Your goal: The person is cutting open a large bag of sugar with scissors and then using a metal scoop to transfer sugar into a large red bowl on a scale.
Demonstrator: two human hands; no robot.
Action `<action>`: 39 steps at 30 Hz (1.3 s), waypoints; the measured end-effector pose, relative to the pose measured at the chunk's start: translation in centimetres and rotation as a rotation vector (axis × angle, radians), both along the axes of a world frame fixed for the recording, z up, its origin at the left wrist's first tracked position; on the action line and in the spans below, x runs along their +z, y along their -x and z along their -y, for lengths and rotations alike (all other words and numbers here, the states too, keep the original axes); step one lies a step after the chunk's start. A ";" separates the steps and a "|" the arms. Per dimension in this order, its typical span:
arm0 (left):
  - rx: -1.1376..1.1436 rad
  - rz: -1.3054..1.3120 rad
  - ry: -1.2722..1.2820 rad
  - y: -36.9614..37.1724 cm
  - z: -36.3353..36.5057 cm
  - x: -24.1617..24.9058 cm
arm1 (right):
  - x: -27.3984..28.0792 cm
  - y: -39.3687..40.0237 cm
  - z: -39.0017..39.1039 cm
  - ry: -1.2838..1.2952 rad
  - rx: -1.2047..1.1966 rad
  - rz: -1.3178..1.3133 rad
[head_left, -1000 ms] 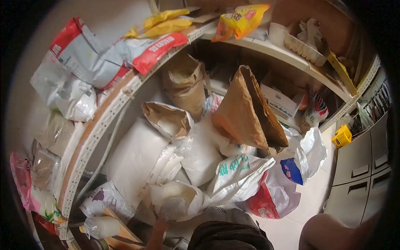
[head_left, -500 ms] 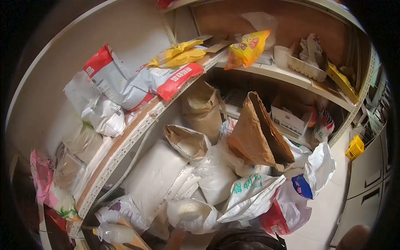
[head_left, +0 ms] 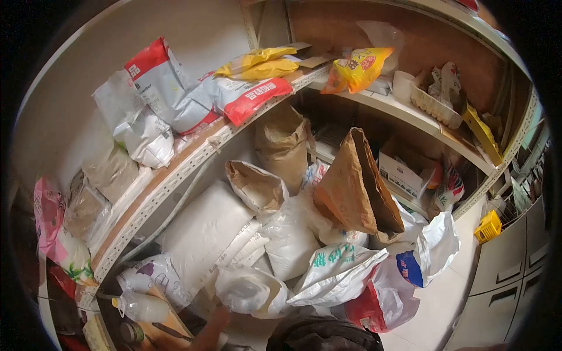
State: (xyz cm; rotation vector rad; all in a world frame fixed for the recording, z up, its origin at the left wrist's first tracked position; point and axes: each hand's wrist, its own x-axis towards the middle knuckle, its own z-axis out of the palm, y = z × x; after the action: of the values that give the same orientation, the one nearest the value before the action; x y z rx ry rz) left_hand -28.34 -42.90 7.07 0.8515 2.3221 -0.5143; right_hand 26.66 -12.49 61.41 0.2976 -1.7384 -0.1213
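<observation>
My left hand reaches up from the bottom edge, left of the middle, and its fingers are blurred. The fingertips are right at the near rim of an open white plastic bag. Inside that bag's mouth sits a rounded translucent plastic vessel; I cannot tell whether my fingers grip it. To the left of the hand, a clear plastic bottle with a yellow cap and pale contents stands beside a wooden board. A small jar is just below the bottle. My right hand is out of view.
Large white sacks and open brown paper sacks crowd the floor beneath a perforated metal shelf. Packets line the shelf. A dark fabric item fills the bottom middle. Grey cabinets and a yellow basket are at the right.
The whole view has shifted, moving the floor items left and slightly up. My left hand shows more now, and the translucent vessel is clearer in the bag. A skin-coloured shape at the bottom right has almost gone.
</observation>
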 end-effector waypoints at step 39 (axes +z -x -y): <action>-0.101 1.081 -0.532 -24.2 -31.2 2.5 | -42.9 3.4 1.9 3.013 -0.045 0.320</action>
State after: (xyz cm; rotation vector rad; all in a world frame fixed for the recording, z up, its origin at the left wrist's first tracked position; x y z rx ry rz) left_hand -4.17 -11.74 9.58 1.1109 1.3890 0.4824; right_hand 23.30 -14.42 18.52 -1.8742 -0.4891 2.2568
